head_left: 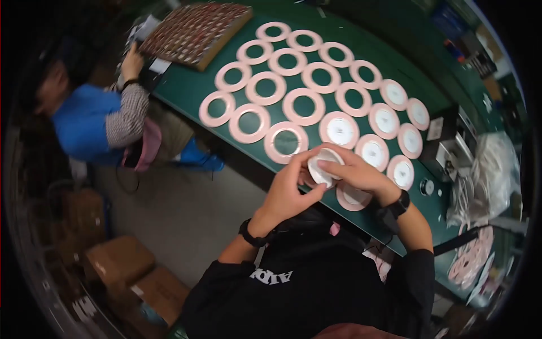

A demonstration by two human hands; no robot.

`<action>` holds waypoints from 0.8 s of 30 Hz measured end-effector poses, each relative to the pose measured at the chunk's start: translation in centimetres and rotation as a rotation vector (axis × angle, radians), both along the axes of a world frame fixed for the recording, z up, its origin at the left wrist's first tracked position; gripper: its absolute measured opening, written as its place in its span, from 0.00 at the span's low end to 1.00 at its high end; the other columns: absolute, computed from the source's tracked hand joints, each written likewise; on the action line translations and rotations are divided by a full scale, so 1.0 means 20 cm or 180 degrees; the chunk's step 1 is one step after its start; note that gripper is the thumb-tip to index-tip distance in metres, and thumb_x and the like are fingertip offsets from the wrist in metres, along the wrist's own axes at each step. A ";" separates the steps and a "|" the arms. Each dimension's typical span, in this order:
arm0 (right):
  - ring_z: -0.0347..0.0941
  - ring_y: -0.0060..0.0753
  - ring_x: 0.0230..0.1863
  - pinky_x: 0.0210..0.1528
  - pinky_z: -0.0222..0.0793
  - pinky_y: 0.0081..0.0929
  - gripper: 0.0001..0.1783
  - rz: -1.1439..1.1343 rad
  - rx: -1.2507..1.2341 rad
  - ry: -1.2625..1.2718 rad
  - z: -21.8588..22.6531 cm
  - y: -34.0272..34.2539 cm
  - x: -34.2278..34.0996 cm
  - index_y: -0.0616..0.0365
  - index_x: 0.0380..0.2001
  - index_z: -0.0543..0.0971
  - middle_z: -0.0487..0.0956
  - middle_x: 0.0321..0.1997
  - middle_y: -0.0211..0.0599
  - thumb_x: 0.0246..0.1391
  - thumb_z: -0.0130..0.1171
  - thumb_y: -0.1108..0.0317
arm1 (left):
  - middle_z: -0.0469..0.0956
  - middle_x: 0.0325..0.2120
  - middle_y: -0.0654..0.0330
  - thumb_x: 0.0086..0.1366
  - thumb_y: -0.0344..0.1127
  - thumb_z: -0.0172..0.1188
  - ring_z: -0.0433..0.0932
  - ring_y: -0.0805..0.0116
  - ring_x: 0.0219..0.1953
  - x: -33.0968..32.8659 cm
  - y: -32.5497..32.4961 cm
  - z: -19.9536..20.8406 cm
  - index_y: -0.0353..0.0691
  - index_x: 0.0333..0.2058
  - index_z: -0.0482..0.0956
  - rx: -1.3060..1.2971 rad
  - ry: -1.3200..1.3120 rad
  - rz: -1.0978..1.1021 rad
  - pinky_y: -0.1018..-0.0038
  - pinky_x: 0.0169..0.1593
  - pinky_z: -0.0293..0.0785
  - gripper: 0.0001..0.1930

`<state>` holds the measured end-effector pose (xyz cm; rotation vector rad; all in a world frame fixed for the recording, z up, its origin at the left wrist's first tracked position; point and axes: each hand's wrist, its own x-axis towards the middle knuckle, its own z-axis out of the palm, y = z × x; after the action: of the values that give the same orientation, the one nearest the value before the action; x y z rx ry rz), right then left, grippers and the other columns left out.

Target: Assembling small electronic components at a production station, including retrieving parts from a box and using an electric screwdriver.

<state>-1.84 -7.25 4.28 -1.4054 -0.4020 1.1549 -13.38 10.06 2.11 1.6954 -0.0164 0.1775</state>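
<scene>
In front of my body I hold a small white round piece (319, 172), tilted, its outer edge pale pink; its exact kind is not clear. My left hand (289, 191) cups it from the left, thumb along its lower edge. My right hand (361, 170) closes on it from the right, with its thumb on the white face. Just beyond lie rows of flat pink rings (305, 107) on the green table (195, 85). Toward the right, several rings have white discs (340, 130) in their centres. One ring with a white disc (353, 196) sits partly beneath my right hand.
At the far left, a wooden-edged tray (197, 31) of small parts sits near a co-worker in a blue vest (87, 121). On the right stand a dark metal device (451, 147), a clear plastic bag (494, 175) and a pile of pink rings (473, 257). Cardboard boxes (121, 260) occupy the floor.
</scene>
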 end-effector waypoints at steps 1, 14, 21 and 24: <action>0.77 0.24 0.48 0.47 0.75 0.23 0.18 -0.0033 -0.0162 -0.0132 0.03 0.05 -0.01 0.56 0.58 0.75 0.79 0.46 0.33 0.72 0.54 0.59 | 0.79 0.39 0.56 0.58 0.30 0.71 0.80 0.73 0.36 -0.06 0.04 -0.05 0.34 0.56 0.73 0.0033 0.0040 0.0188 0.75 0.40 0.77 0.27; 0.81 0.45 0.36 0.42 0.75 0.39 0.16 0.0041 -0.0886 -0.3044 -0.03 0.52 0.57 0.62 0.47 0.83 0.82 0.36 0.45 0.62 0.59 0.62 | 0.79 0.39 0.57 0.64 0.27 0.66 0.76 0.71 0.35 0.06 0.40 -0.15 0.34 0.54 0.72 0.0414 0.0842 0.0820 0.73 0.39 0.72 0.21; 0.77 0.47 0.46 0.47 0.77 0.39 0.23 -0.0169 -0.0844 -0.4610 -0.21 0.54 0.59 0.59 0.49 0.83 0.79 0.43 0.44 0.52 0.68 0.59 | 0.74 0.45 0.52 0.57 0.39 0.72 0.71 0.54 0.48 0.08 0.34 -0.18 0.35 0.53 0.76 0.2648 -0.0084 0.1309 0.61 0.51 0.69 0.27; 0.74 0.46 0.50 0.50 0.76 0.40 0.27 -0.0028 -0.0778 -0.4709 -0.18 0.53 0.55 0.59 0.50 0.82 0.77 0.48 0.44 0.48 0.71 0.57 | 0.72 0.47 0.51 0.54 0.42 0.74 0.69 0.51 0.51 0.09 0.32 -0.16 0.35 0.53 0.77 0.2670 -0.0042 0.1259 0.58 0.54 0.67 0.30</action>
<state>9.26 3.38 0.61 -2.2934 -1.2768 -0.0709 -11.57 16.45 -1.13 2.5235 0.2705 0.5321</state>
